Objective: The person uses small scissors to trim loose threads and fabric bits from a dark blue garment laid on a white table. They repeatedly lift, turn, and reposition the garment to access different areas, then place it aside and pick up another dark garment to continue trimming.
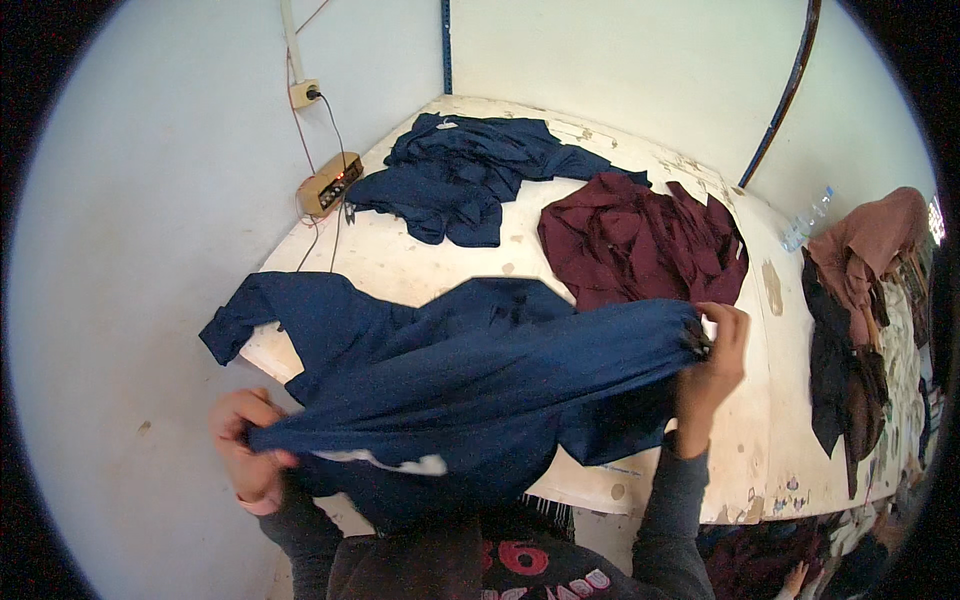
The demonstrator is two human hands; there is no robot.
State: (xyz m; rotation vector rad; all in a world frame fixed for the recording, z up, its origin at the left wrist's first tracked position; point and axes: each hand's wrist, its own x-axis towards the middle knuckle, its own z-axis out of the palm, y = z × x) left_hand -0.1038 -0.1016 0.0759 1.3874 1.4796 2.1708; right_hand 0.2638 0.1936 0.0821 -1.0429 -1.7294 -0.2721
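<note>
The navy garment [450, 375] is stretched taut above the near side of the tabletop [410, 262], one end gripped in your left hand [250, 435], the other in your right hand [715, 350]. It's spread but not yet flat. Just behind, a maroon heap [640, 240] crowds it; a crumpled navy pile [470, 160] lies farther back.

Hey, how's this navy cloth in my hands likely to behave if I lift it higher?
The navy cloth should be floppy, judging by its soft folds between your left hand and right hand. It may trail over the table, where part seems to lie.
</note>
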